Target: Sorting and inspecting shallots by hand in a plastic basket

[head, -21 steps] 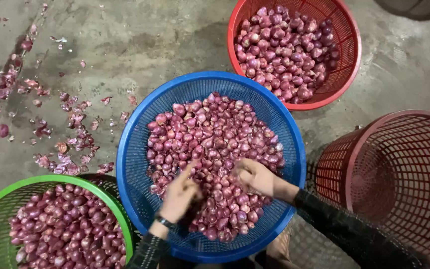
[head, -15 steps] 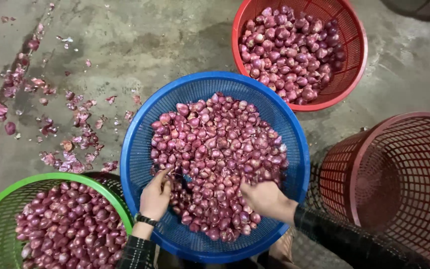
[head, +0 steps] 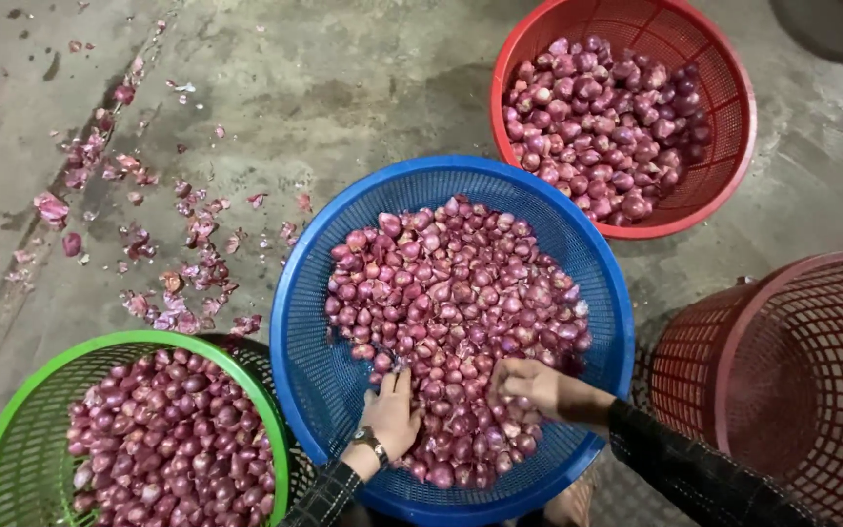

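A big blue mesh basket [head: 297, 293] holds a heap of purple-red shallots [head: 451, 288]. Both of my hands are in its near part. My left hand [head: 392, 412], with a watch on its wrist, lies palm down on the shallots with its fingers straight and holds nothing that I can see. My right hand [head: 531, 385] is curled, and its fingertips are dug into the pile beside the left hand. Whether it grips any shallots is hidden.
A green basket [head: 12, 429] of shallots sits at the lower left and a red basket [head: 734, 127] of shallots at the upper right. A dark red crate-like basket [head: 802, 371] stands at the right. Shallot skins [head: 182, 263] litter the concrete floor on the left.
Both hands have drawn back toward the near rim of the blue basket. The left hand has come in from the left side and now lies flat close to the right hand.
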